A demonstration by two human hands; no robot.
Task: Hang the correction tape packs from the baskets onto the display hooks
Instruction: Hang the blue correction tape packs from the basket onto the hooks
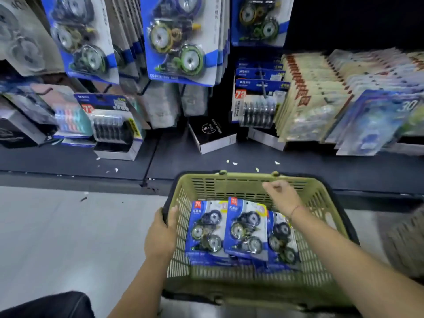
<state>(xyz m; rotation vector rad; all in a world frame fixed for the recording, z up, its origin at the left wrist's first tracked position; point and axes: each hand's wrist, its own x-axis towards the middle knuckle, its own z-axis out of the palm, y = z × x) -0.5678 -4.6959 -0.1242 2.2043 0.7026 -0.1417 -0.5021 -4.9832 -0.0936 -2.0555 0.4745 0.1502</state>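
Note:
A green plastic basket (pixel 229 184) stands on the floor in front of the shelf. Inside lie three blue correction tape packs: one on the left (pixel 205 232), one in the middle (pixel 246 230), one on the right (pixel 283 239) partly under my forearm. My left hand (pixel 161 235) grips the basket's left rim, thumb inside. My right hand (pixel 283 197) hovers over the far part of the basket with fingers curled, holding nothing I can see. More correction tape packs (pixel 176 40) hang on display hooks above.
A dark bottom shelf (pixel 160 154) carries boxed packs (pixel 114 127) on the left, a black box (pixel 212 136) in the middle and rows of hanging packs (pixel 321 95) on the right. Grey floor (pixel 57 237) lies to the left; a dark trouser knee (pixel 46 306) shows at bottom left.

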